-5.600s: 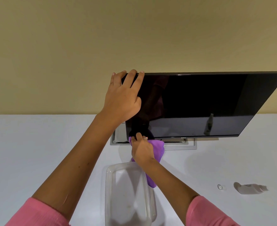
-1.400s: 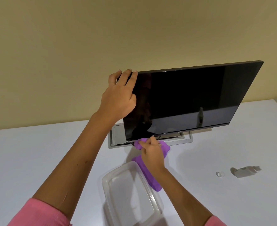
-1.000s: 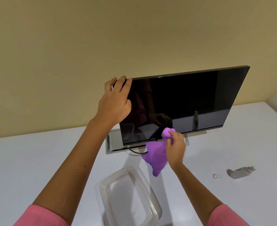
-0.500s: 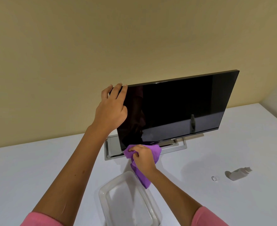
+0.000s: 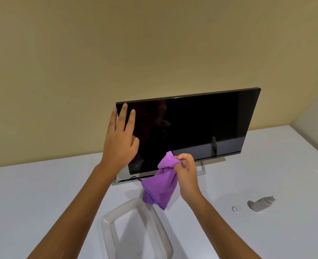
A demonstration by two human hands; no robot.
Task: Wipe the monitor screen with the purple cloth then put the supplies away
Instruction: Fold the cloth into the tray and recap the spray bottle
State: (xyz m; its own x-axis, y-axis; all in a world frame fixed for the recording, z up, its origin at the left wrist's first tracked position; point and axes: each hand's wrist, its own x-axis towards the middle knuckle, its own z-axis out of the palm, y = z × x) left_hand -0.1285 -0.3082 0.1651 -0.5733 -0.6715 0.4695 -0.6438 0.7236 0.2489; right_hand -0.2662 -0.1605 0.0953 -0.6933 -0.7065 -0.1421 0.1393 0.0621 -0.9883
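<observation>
Left hand [image 5: 119, 144] hides monitor [image 5: 201, 128] corner; purple cloth [image 5: 161, 186] covers stand.

Left hand [image 5: 119, 144] lay flat against the dark monitor [image 5: 191, 128] at its left edge, right hand [image 5: 187, 171] pinched the purple cloth [image 5: 160, 186] at the lower bezel, clear tray [image 5: 135, 232] and white bottle [image 5: 262, 203] sat on the white surface [image 5: 42, 193].

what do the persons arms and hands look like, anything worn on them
Both forearms are bare from wrist to the frame's bottom edge; no sleeves show in this picture. The left hand and right hand wear no gloves, and no watch or bracelet shows at either wrist. Whether a finger carries a ring cannot be told here.
</observation>
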